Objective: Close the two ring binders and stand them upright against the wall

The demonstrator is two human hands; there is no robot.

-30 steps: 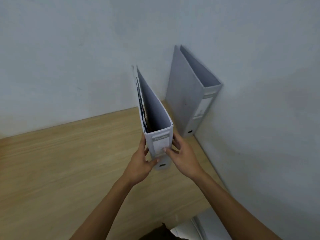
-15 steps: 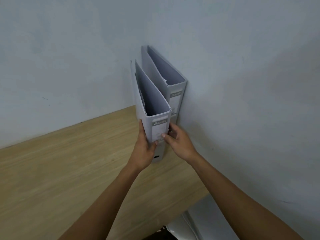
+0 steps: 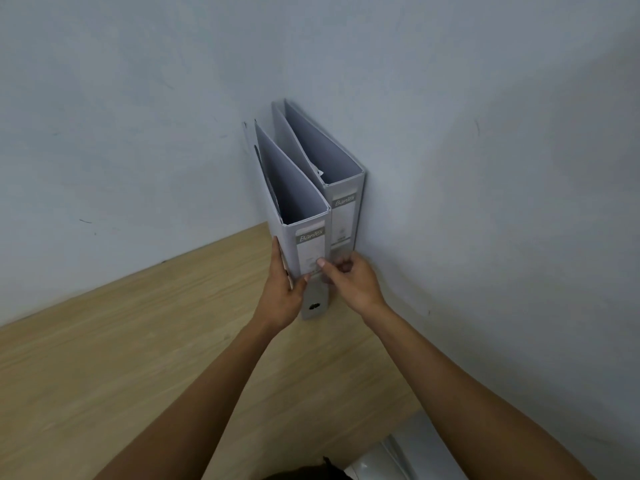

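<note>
Two grey ring binders stand upright in the corner where the walls meet, spines toward me. The far binder [image 3: 343, 216] rests against the right wall. The near binder [image 3: 310, 247] stands just left of it, touching it. My left hand [image 3: 282, 292] grips the near binder's left cover and spine. On the other side, my right hand [image 3: 349, 282] holds the spine's right edge, thumb on the label, fingers tucked between the two binders. Papers show inside both.
The wooden table [image 3: 138, 358] stretches left and toward me. Grey walls [image 3: 485, 202] close off the back and right. A pale object [image 3: 398, 455] sits below the table's front right edge.
The near binder has moved right and back, from apart from the far binder to standing against it. Both hands stayed on it.
</note>
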